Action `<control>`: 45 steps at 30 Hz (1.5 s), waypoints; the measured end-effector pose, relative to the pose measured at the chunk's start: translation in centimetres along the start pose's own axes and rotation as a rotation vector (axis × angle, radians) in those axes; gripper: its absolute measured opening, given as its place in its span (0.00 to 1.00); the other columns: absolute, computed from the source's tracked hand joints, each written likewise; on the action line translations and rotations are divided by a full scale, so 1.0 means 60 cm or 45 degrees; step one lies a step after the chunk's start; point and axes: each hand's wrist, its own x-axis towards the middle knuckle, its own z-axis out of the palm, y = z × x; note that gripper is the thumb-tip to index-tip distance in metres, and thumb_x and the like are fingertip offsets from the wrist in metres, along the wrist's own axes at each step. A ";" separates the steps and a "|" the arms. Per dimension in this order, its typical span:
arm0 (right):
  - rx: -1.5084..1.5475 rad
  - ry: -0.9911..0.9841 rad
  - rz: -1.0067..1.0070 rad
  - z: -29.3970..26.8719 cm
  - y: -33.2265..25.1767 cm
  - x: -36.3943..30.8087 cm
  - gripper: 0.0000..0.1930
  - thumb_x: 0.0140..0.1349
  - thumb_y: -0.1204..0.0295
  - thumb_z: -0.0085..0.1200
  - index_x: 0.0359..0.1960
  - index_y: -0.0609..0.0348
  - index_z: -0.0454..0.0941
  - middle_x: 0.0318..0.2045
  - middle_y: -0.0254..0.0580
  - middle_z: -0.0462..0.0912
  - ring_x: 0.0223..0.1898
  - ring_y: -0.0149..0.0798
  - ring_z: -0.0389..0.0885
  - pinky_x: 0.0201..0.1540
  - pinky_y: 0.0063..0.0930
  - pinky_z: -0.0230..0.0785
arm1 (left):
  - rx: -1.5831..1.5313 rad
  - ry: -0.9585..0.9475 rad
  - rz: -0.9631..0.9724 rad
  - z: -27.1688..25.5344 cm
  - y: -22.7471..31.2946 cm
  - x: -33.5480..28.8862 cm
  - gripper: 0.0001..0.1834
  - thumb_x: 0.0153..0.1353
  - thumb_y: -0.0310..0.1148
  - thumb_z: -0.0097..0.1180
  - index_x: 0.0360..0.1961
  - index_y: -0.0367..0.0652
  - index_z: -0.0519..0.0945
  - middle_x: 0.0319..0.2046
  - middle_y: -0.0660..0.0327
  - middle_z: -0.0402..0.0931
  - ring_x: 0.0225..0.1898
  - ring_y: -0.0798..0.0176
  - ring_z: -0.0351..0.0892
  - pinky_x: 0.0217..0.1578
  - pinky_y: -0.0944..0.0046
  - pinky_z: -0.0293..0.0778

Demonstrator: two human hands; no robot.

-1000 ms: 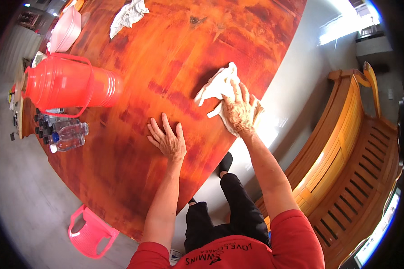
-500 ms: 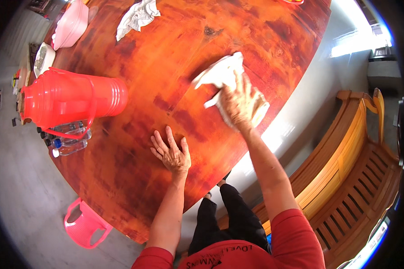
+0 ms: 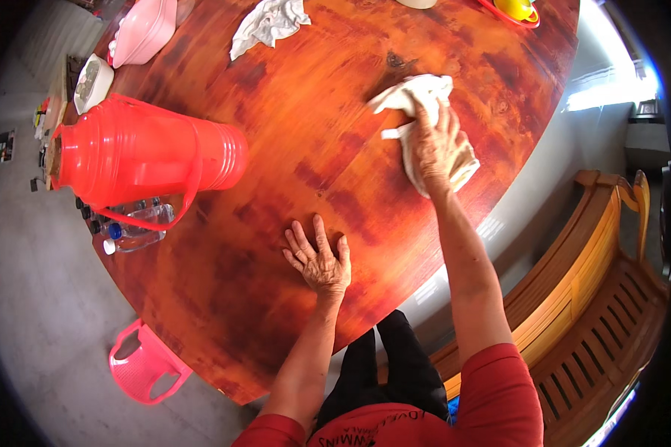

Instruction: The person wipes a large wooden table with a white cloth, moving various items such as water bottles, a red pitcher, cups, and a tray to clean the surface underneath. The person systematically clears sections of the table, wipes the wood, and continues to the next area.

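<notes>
Well left of cloth (image 3: 421,91): flask (image 3: 153,153), bottles (image 3: 139,240)

A wooden table (image 3: 261,179) with a glossy, mottled red-brown top and a curved edge. Near its right side lies a bunched white cloth (image 3: 464,165); a crumpled grey-white rag (image 3: 270,28) lies toward the far side. Along the left stand a red flask (image 3: 153,153), clear bottles (image 3: 143,240) close beside it, a white dish (image 3: 95,93) and a pink container (image 3: 147,33). A red tray (image 3: 531,24) sits at far right, partly cut off.
</notes>
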 end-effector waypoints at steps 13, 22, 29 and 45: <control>0.372 -0.423 -0.800 0.023 -0.232 -0.143 0.08 0.60 0.58 0.53 0.29 0.39 0.84 0.69 0.37 0.60 0.70 0.50 0.54 0.62 0.68 0.48 | -0.013 -0.028 -0.033 0.004 0.002 0.005 0.37 0.65 0.57 0.43 0.69 0.46 0.59 0.71 0.46 0.47 0.72 0.39 0.43 0.66 0.33 0.42; 0.381 -0.261 -0.766 0.067 -0.240 -0.013 0.14 0.54 0.61 0.56 0.44 0.37 0.82 0.66 0.42 0.61 0.67 0.53 0.58 0.62 0.60 0.54 | 0.022 -0.071 -0.085 -0.002 0.006 0.002 0.40 0.62 0.56 0.48 0.70 0.45 0.57 0.71 0.48 0.48 0.71 0.39 0.45 0.66 0.33 0.44; 0.150 -0.238 -0.571 0.060 -0.144 0.134 0.20 0.59 0.60 0.54 0.54 0.23 0.77 0.67 0.40 0.61 0.68 0.51 0.57 0.63 0.62 0.51 | -0.029 -0.131 -0.116 -0.019 0.001 0.004 0.38 0.63 0.53 0.46 0.70 0.45 0.58 0.71 0.48 0.47 0.71 0.38 0.46 0.65 0.31 0.43; -0.036 -0.181 -0.112 0.011 0.039 0.113 0.19 0.61 0.61 0.51 0.54 0.23 0.77 0.68 0.40 0.58 0.69 0.53 0.54 0.63 0.64 0.51 | 0.009 -0.079 -0.099 -0.013 0.007 0.003 0.35 0.67 0.53 0.42 0.69 0.45 0.58 0.71 0.48 0.48 0.71 0.40 0.45 0.66 0.33 0.43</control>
